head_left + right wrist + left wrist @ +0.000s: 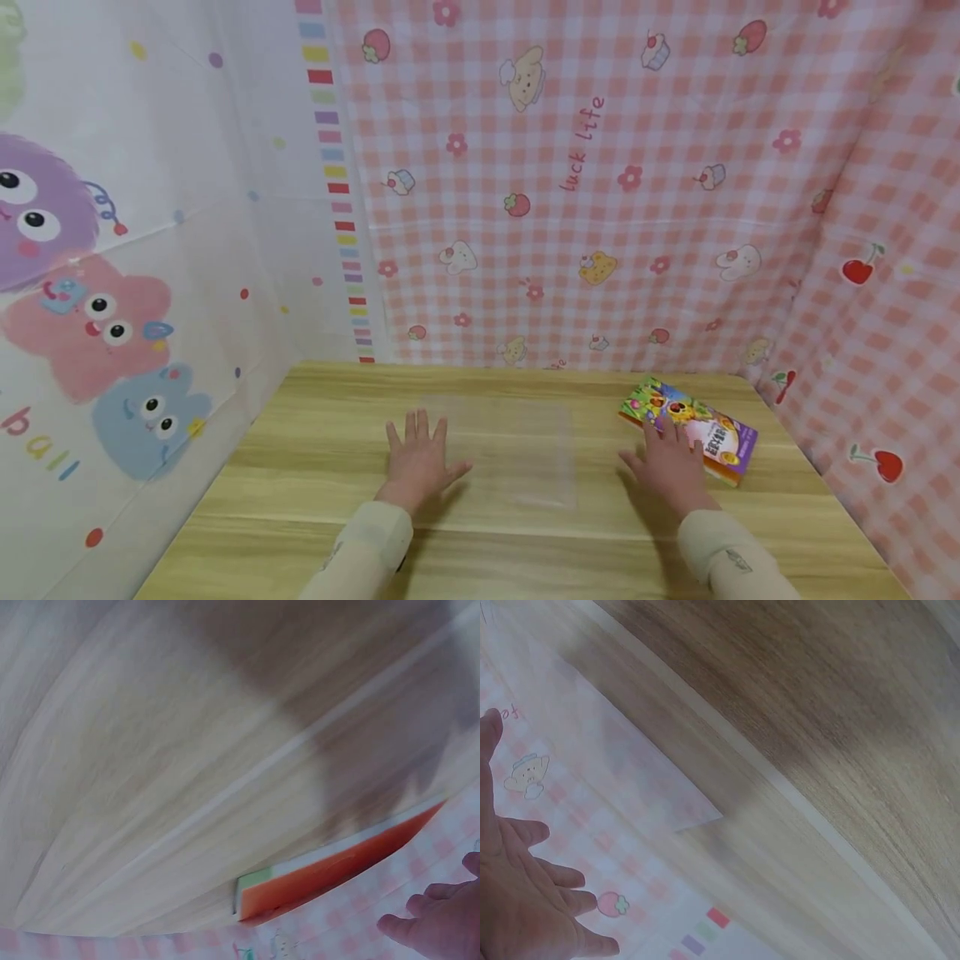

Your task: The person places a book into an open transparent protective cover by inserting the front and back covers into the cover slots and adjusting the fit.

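Observation:
My left hand [417,468] is held with fingers spread at the left side of a thin clear plastic sheet [525,454]. In the left wrist view the spread left hand [525,900] holds nothing, and a pale corner of the sheet [645,772] lies on the wood. My right hand [671,468], fingers also spread, is over the near left part of a colourful cartoon-printed flat box or book [731,446], hiding some of it. From the right wrist, the right hand [442,919] appears apart from the orange side of that item [337,870].
The wood-grain table [255,500] carries the sheet and the printed item. A pink checked cloth [487,225] hangs behind it, a white cartoon-printed cloth [187,275] on the left, and another checked cloth [900,350] on the right.

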A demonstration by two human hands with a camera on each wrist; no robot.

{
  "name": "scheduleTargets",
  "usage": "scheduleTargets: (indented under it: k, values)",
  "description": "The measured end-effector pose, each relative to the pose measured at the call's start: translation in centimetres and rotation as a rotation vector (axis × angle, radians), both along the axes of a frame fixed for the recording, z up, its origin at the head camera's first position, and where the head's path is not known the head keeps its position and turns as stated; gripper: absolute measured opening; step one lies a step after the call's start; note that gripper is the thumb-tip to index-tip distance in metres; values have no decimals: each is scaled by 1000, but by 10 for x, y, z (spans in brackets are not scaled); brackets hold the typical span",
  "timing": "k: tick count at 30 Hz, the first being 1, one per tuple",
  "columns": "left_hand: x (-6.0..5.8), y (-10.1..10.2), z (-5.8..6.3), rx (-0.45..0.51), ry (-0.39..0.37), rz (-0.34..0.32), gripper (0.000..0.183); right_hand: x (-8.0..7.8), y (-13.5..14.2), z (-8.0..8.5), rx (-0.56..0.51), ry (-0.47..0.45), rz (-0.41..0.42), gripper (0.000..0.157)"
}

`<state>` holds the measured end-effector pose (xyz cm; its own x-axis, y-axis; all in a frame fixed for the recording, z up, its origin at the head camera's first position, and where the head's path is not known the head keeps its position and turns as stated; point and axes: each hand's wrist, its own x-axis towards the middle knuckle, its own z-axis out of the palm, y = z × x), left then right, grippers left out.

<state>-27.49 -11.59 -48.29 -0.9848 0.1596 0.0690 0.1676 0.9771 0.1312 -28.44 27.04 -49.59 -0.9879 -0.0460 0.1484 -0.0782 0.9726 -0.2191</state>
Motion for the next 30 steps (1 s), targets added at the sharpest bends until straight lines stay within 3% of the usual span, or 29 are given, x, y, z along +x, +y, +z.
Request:
scheduleTargets:
  k: [10, 19, 30]
  values:
    - [1, -3, 1, -13, 9, 6, 86, -4, 36, 11, -127, -99, -117, 87]
    - [4, -2, 9, 17, -6, 2, 84, 0, 57, 16, -163, -105, -228, 79]
    - [2, 2, 15, 72, -96, 3, 75, 1, 70, 20, -232, -173, -422, 87]
